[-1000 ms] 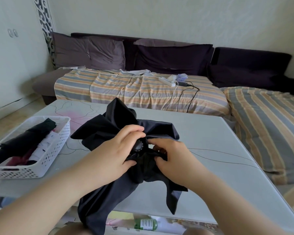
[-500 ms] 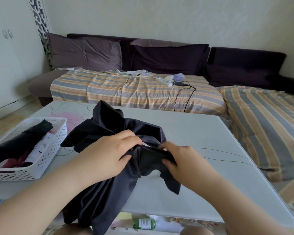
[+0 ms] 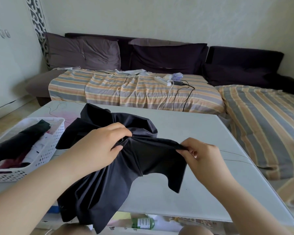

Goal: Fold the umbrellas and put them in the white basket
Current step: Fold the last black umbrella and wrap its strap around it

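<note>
A black umbrella point(image 3: 109, 180) with loose, crumpled canopy fabric lies over the near part of the pale table point(image 3: 202, 138), part of it hanging off the front edge. My left hand point(image 3: 98, 146) grips the bunched middle of the umbrella. My right hand point(image 3: 199, 155) pinches one fold of the canopy and holds it stretched out to the right. The umbrella's shaft and handle are hidden under the fabric. The white basket point(image 3: 46, 150) stands at the table's left edge and holds a folded black umbrella point(image 3: 20, 139) and a white one.
A sofa point(image 3: 159, 56) with dark cushions and a striped cover runs behind the table, with a power strip point(image 3: 163, 80) and cables on it. A striped mattress point(image 3: 265, 126) lies at the right. A green bottle point(image 3: 144, 223) sits under the table's front edge.
My right hand has drawn a fold of the canopy out to the right, away from my left hand. The fabric now stretches between the two hands.
</note>
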`<move>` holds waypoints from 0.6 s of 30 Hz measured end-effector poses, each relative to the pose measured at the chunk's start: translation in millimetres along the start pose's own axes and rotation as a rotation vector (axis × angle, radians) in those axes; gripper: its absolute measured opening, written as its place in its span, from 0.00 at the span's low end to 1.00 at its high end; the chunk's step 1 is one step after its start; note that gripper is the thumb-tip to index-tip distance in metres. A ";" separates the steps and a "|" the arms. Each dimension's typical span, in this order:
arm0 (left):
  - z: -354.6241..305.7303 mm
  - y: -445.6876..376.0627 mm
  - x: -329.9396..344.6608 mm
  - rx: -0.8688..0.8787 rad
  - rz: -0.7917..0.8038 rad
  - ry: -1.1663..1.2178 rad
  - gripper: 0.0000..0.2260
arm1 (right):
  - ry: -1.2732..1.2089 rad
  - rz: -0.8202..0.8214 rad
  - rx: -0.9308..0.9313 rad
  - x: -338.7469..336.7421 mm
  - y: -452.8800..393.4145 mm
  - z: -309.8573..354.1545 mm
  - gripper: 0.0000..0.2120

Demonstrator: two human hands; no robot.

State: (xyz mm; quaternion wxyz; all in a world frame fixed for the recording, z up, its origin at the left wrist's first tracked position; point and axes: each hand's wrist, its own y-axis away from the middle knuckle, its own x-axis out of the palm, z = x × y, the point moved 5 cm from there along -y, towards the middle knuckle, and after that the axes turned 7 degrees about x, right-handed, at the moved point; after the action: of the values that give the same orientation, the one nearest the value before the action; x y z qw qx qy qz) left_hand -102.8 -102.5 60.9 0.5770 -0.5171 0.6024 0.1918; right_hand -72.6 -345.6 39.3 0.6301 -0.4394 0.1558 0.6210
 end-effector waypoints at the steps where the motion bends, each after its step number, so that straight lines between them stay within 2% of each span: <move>1: -1.5 0.0 -0.1 0.008 0.008 0.004 0.17 | -0.008 0.015 -0.037 -0.5 2.5 2.9 0.11; 5: -5.5 0.9 -1.5 0.087 0.006 -0.117 0.24 | 0.132 0.124 -0.306 4.2 11.5 18.1 0.13; 8: -11.5 2.6 -0.2 0.240 0.004 -0.226 0.25 | 0.215 0.213 -0.240 12.6 3.2 7.1 0.13; 10: -13.5 3.1 3.9 0.294 0.035 -0.283 0.26 | 0.194 0.202 -0.233 14.9 -0.8 3.3 0.13; 14: -14.5 0.8 7.3 0.332 0.060 -0.396 0.20 | 0.216 0.260 -0.300 19.1 -3.2 4.1 0.14; 18: -7.5 -1.4 8.2 0.283 0.045 -0.320 0.16 | 0.229 0.132 -0.411 -1.4 -3.3 5.3 0.15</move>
State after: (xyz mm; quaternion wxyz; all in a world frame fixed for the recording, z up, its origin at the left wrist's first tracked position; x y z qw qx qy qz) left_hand -103.6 -112.6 56.0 0.7279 -0.3802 0.5353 0.1976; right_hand -71.6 -342.0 44.5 0.4638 -0.6146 0.1249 0.6257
